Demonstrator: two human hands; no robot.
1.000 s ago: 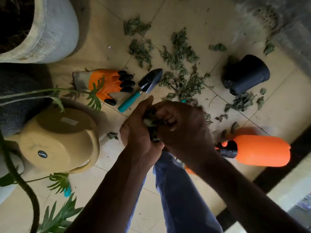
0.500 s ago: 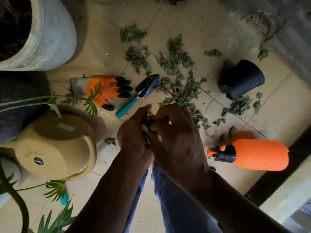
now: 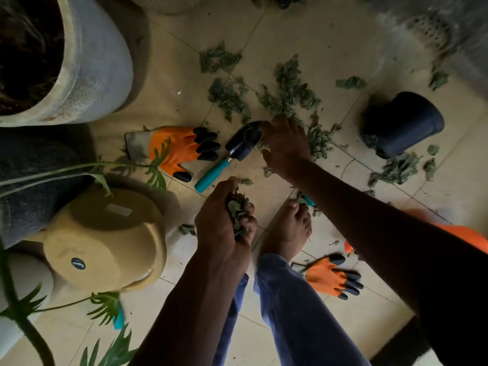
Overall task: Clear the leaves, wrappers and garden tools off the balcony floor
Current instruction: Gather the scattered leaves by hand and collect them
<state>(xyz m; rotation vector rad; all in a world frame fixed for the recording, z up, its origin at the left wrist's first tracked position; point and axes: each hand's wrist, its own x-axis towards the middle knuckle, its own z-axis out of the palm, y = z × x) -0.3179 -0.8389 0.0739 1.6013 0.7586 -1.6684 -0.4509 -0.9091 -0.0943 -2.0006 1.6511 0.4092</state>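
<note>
My left hand (image 3: 224,220) grips a bunch of dry green leaves (image 3: 239,210) above the tiled floor. My right hand (image 3: 286,143) reaches down onto the pile of scattered leaves (image 3: 290,99), fingers spread over them beside the trowel's blade. The trowel (image 3: 232,151), black blade and teal handle, lies on the floor between the hand and an orange glove with black fingertips (image 3: 179,149). A second orange glove (image 3: 330,278) lies by my bare foot (image 3: 290,228). More leaves (image 3: 396,167) lie near a black pot.
A tipped black pot (image 3: 404,122) lies at right, an orange sprayer (image 3: 470,236) partly behind my right arm. A yellow upturned pot (image 3: 105,241), a large grey planter (image 3: 92,62) and a green plant (image 3: 23,313) crowd the left. A teal object (image 3: 307,199) sits by my toes.
My hands have parted. The right hand moved away from the left and down onto the leaf pile by the trowel; the left keeps the gathered leaves. The view shifted, showing my foot and a second glove.
</note>
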